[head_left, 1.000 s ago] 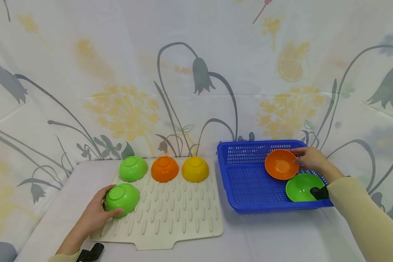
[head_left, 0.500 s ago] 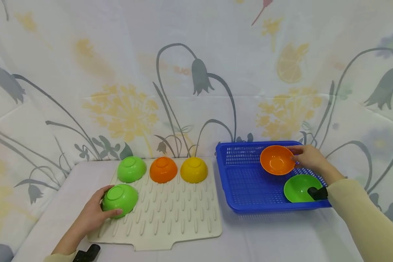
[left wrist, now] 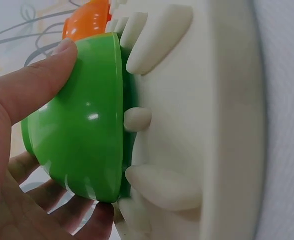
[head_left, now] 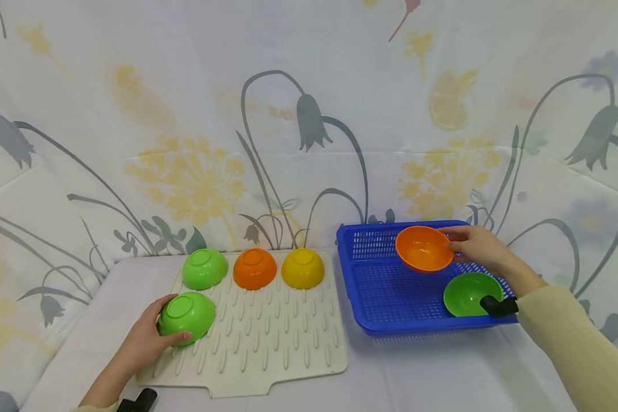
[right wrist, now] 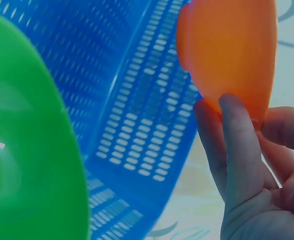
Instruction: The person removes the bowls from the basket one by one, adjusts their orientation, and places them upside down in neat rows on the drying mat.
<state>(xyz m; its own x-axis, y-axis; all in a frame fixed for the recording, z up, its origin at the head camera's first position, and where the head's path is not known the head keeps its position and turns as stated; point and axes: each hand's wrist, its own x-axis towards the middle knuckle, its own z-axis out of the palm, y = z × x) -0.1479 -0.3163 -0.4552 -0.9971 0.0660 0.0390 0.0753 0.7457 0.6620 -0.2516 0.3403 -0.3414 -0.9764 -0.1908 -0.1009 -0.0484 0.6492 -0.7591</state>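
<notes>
The orange bowl point(head_left: 423, 248) has risen and drifted left since a second ago, now tilted above the back of the blue basket point(head_left: 381, 292), pinched at its rim by my right hand point(head_left: 476, 247), fingers point(right wrist: 239, 145) curled against its underside. That suggests it is coming out of the basket. My left hand point(head_left: 146, 337) has not shifted: thumb and fingers curl round the upturned green bowl point(head_left: 186, 311) at the front left corner of the ridged cream drying mat point(head_left: 278, 349). Along the mat's back edge sit three more upturned bowls: green point(head_left: 204, 268), orange point(head_left: 254, 268) and yellow point(head_left: 302, 268). A second green bowl point(head_left: 468, 293) lies open side up in the basket's front right corner. Mat and basket rest on a white cloth-covered table point(head_left: 432, 372), backed by a floral printed sheet point(head_left: 185, 114).
</notes>
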